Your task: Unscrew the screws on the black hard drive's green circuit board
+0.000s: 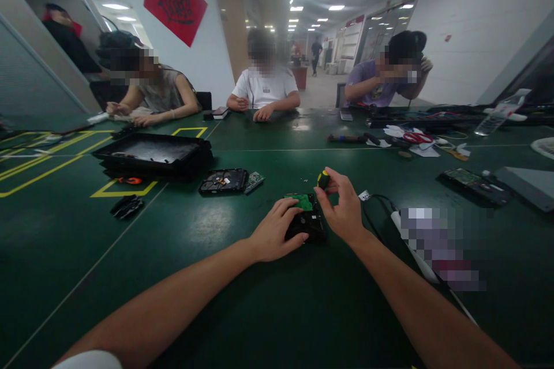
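forearms span a green table; on it lies a hard drive, likely stiff and fairly heavy, best held by its side edges; left hand rests spread over it, near a probably fragile circuit board; right hand pinches a screwdriver.

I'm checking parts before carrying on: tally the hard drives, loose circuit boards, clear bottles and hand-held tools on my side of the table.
Hard drives: 3 (middle drive under the left hand, left drive, right drive)
Loose circuit board: 1
Clear bottle: 1
Yellow-and-black tool in the right hand: 1
Total: 6
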Motion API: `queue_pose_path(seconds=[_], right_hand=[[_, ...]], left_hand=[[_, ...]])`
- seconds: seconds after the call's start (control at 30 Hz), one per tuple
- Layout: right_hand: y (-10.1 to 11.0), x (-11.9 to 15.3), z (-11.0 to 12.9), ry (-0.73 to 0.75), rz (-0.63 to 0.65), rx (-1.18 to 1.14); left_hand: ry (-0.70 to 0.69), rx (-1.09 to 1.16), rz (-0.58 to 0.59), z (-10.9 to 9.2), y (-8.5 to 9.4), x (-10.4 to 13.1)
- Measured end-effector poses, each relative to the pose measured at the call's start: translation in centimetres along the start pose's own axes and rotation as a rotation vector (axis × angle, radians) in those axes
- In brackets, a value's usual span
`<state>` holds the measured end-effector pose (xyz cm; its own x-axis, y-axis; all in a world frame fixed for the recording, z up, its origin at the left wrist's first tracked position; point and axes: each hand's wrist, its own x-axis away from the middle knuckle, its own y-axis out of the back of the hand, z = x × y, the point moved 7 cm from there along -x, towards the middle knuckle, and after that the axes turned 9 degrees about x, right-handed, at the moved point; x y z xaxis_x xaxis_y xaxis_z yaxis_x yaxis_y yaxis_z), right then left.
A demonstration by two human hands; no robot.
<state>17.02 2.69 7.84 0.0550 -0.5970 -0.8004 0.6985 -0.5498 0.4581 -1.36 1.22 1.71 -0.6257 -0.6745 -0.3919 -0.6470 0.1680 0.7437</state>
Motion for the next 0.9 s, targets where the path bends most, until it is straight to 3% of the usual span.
queue_pose_path(seconds=[0.67, 0.9], right_hand=[[0.57, -0.36, 0.13, 0.043, -0.031, 0.04], [-0.17, -0.04, -0.25, -0.002, 0.046, 0.005]], left_hand=[[-0.005, -0.001, -0.012, -0.04, -0.01, 0.06], [0.01, -0.031, 0.011, -0.14, 0.04, 0.07]])
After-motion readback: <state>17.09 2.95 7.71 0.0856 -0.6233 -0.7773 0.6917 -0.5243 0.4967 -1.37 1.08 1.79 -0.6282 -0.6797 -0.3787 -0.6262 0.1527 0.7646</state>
